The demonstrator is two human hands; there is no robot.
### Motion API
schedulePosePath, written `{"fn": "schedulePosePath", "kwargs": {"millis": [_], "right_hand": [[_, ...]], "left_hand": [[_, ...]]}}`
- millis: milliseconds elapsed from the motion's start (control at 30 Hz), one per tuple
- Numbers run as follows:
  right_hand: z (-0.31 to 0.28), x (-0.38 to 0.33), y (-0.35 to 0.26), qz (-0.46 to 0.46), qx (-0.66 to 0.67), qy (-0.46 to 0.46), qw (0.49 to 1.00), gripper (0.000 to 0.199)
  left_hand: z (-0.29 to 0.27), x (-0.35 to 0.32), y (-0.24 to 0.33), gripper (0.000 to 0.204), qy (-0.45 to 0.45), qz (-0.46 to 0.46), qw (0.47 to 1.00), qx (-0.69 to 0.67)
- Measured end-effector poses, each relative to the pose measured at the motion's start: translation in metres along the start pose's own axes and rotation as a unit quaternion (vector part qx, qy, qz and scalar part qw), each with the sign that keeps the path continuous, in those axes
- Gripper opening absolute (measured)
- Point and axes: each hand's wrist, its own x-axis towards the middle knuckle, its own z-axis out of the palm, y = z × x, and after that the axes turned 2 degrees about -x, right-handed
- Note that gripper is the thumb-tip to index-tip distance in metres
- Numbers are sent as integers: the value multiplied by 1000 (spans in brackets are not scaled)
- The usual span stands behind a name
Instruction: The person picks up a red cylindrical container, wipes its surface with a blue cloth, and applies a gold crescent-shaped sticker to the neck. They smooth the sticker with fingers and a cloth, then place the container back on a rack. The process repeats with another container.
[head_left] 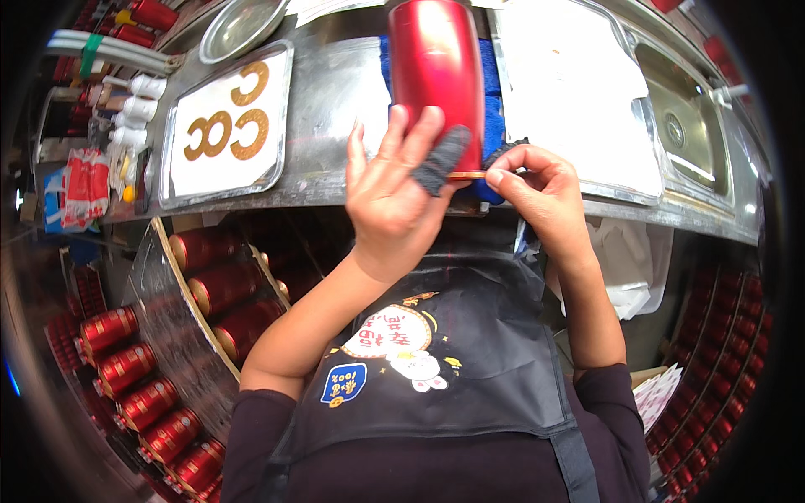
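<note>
Left hand (390,197): fingers spread wide, over the bottle's near end; firm contact, cannot tell.
Right hand (537,184): thumb and finger pinched on a thin orange-gold strip (466,176).
Counter (335,109): front edge just below the hands; a metal stretch separates the left tray (288,92) from the bottle; the right tray (620,194) sits near the right hand.
Red bottle (436,67): lying on blue cloth (493,117), beyond and between both hands.

Dark plum top (453,471), sleeves (267,426) reaching the elbows | black apron (482,335), dark straps (574,465), white cartoon print (415,369), blue badge (344,383) | left hand (392,197): grey knit finger cover (442,159) | right hand (541,184): apparently a similar dark cover (504,152), partly hidden
</note>
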Motion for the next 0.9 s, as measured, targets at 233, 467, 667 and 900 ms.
{"fn": "schedulePosePath", "kwargs": {"millis": [233, 467, 667, 900], "right_hand": [[0, -5, -8, 8, 5, -20, 1000, 6], [-1, -8, -12, -6, 29, -15, 999, 5], [0, -5, -7, -4, 34, -4, 999, 4], [2, -2, -7, 1, 25, 1, 1000, 6]], "left_hand": [[-6, -21, -14, 48, 24, -99, 986, -132], [-11, -41, -11, 34, 12, -57, 996, -67], [-13, -36, -12, 31, 4, -16, 999, -38], [-12, -26, -6, 35, -5, 34, 999, -1]]}}
